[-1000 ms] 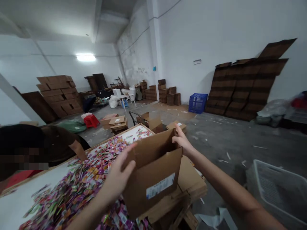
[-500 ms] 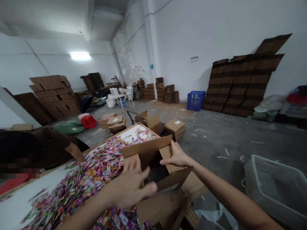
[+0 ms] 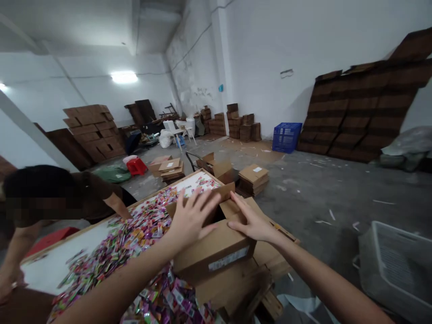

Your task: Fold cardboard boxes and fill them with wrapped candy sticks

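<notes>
Table [image 3: 47,272] — strewn packets [image 3: 148,225], carton [image 3: 216,252], grey floor [image 3: 303,191]

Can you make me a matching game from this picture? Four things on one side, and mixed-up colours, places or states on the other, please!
Things:
1. Cardboard box nearest the person's hands
2. Small shiny packets
3. Plastic crate by the back wall
4. Pale plastic bin

Matches:
A. On the floor, at the lower right of the picture
B. Partly open on top, with the right hand on it
C. Blue
D. Heaped on the white tabletop

Right pairs: 1-B, 2-D, 3-C, 4-A.
</notes>
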Motion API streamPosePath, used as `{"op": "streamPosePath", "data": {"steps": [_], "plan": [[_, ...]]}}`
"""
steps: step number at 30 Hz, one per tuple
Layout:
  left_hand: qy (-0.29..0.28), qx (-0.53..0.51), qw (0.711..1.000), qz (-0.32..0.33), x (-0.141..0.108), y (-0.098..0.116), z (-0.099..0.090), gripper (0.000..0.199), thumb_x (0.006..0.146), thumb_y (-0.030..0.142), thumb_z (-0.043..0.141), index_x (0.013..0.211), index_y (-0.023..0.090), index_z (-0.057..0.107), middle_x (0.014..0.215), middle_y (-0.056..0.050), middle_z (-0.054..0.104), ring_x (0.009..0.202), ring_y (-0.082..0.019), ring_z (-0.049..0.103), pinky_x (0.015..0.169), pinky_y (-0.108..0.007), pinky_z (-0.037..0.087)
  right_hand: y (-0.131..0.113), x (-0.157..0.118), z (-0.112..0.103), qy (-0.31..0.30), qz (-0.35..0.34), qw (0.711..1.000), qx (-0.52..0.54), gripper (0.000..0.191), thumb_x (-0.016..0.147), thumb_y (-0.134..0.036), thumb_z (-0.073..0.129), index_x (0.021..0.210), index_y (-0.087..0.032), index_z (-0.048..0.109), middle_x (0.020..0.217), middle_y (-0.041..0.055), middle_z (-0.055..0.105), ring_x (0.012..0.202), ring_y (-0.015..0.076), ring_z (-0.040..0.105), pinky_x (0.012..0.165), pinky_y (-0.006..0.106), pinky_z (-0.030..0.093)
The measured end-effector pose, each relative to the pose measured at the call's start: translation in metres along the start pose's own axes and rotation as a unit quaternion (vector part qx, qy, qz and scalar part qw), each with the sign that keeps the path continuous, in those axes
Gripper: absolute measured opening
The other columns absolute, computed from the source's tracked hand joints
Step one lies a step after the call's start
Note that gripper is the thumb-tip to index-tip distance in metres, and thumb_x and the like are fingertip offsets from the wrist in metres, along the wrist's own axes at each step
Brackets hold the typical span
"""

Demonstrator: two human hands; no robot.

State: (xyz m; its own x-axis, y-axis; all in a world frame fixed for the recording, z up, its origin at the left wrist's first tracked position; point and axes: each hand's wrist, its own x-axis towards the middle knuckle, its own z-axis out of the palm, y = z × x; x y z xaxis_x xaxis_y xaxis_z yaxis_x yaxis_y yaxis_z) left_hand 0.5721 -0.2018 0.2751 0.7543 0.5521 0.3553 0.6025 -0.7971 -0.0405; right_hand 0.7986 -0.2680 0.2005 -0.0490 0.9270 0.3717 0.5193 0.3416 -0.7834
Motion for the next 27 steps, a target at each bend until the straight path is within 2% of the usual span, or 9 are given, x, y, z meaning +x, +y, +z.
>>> {"op": "streamPosePath", "data": {"steps": [3, 7, 10, 12, 14, 17, 20, 23, 27], "plan": [[-0.026, 0.065, 0.989, -0.134, 0.018, 0.008, -0.006, 0.106, 0.068, 0.065, 0.068, 0.148, 0.005, 0.032, 0.152, -0.027, 0.034, 0.135, -0.046, 0.036, 0.112, -0.062, 0.022, -0.008, -0.002, 0.006, 0.079, -0.009, 0.990, -0.116, 0.082, 0.078, -0.047, 0.070, 0.149, -0.024, 0.036, 0.152, 0.0152, 0.037, 0.141, 0.0338, 0.033, 0.113, 0.058, 0.029], [-0.037, 0.093, 0.980, -0.170, 0.004, 0.014, -0.006, 0.080, 0.087, 0.050, 0.051, 0.148, 0.004, 0.030, 0.154, -0.027, 0.028, 0.128, -0.046, 0.046, 0.107, -0.057, 0.032, -0.029, -0.027, 0.042, 0.086, -0.225, 0.942, -0.234, 0.039, 0.091, -0.032, 0.058, 0.129, -0.021, 0.057, 0.123, 0.0131, 0.064, 0.121, 0.0274, 0.055, 0.103, 0.046, 0.045], [-0.090, 0.056, 0.980, -0.167, -0.022, 0.019, -0.007, 0.065, 0.091, 0.039, 0.044, 0.148, 0.010, 0.034, 0.153, -0.024, 0.033, 0.123, -0.042, 0.052, 0.101, -0.053, 0.042, -0.038, -0.041, 0.075, 0.051, -0.351, 0.894, -0.272, 0.068, 0.083, -0.065, 0.056, 0.125, -0.012, 0.059, 0.115, 0.0171, 0.068, 0.107, 0.0295, 0.061, 0.092, 0.041, 0.051], [-0.152, 0.013, 0.978, -0.144, -0.033, 0.021, -0.006, 0.058, 0.091, 0.035, 0.044, 0.144, 0.011, 0.042, 0.151, -0.022, 0.039, 0.130, -0.041, 0.047, 0.103, -0.051, 0.042, -0.037, -0.038, 0.085, 0.060, -0.335, 0.891, -0.302, 0.091, 0.066, -0.078, 0.061, 0.122, -0.007, 0.060, 0.117, 0.0213, 0.066, 0.105, 0.0323, 0.061, 0.088, 0.042, 0.052], [-0.179, -0.021, 0.977, -0.118, -0.032, 0.021, -0.004, 0.051, 0.092, 0.034, 0.044, 0.136, 0.012, 0.053, 0.144, -0.021, 0.049, 0.132, -0.039, 0.045, 0.106, -0.050, 0.040, -0.033, -0.028, 0.082, 0.056, -0.305, 0.895, -0.322, 0.086, 0.062, -0.074, 0.069, 0.115, -0.007, 0.064, 0.109, 0.0203, 0.068, 0.099, 0.0303, 0.063, 0.083, 0.039, 0.052], [-0.135, -0.040, 0.984, -0.109, -0.009, 0.015, 0.001, 0.047, 0.088, 0.045, 0.052, 0.121, 0.014, 0.065, 0.125, -0.020, 0.061, 0.118, -0.037, 0.054, 0.101, -0.050, 0.042, -0.024, -0.013, 0.067, 0.052, -0.279, 0.893, -0.351, 0.074, 0.069, -0.070, 0.066, 0.110, -0.009, 0.067, 0.094, 0.0171, 0.070, 0.086, 0.0270, 0.063, 0.072, 0.037, 0.050], [-0.130, -0.065, 0.976, -0.161, 0.021, 0.007, 0.006, 0.057, 0.088, 0.056, 0.047, 0.128, 0.017, 0.056, 0.127, -0.019, 0.056, 0.122, -0.036, 0.049, 0.099, -0.052, 0.042, -0.017, -0.008, 0.060, 0.066, -0.294, 0.880, -0.366, 0.067, 0.080, -0.068, 0.056, 0.109, -0.010, 0.068, 0.088, 0.0152, 0.070, 0.079, 0.0238, 0.062, 0.066, 0.035, 0.045], [-0.202, -0.050, 0.954, -0.217, 0.039, 0.008, 0.014, 0.075, 0.089, 0.067, 0.031, 0.136, 0.012, 0.047, 0.130, -0.023, 0.056, 0.122, -0.041, 0.050, 0.098, -0.056, 0.041, -0.018, -0.014, 0.064, 0.068, -0.323, 0.869, -0.369, 0.060, 0.081, -0.068, 0.054, 0.097, -0.012, 0.071, 0.077, 0.0104, 0.068, 0.070, 0.0201, 0.059, 0.061, 0.033, 0.041], [-0.188, 0.033, 0.967, -0.166, 0.040, 0.019, 0.032, 0.083, 0.081, 0.076, 0.035, 0.120, 0.006, 0.055, 0.110, -0.022, 0.068, 0.099, -0.038, 0.065, 0.086, -0.046, 0.048, -0.025, -0.027, 0.072, 0.094, -0.315, 0.870, -0.368, 0.057, 0.082, -0.065, 0.057, 0.093, -0.011, 0.070, 0.074, 0.0073, 0.067, 0.069, 0.0183, 0.057, 0.061, 0.032, 0.040]]}}
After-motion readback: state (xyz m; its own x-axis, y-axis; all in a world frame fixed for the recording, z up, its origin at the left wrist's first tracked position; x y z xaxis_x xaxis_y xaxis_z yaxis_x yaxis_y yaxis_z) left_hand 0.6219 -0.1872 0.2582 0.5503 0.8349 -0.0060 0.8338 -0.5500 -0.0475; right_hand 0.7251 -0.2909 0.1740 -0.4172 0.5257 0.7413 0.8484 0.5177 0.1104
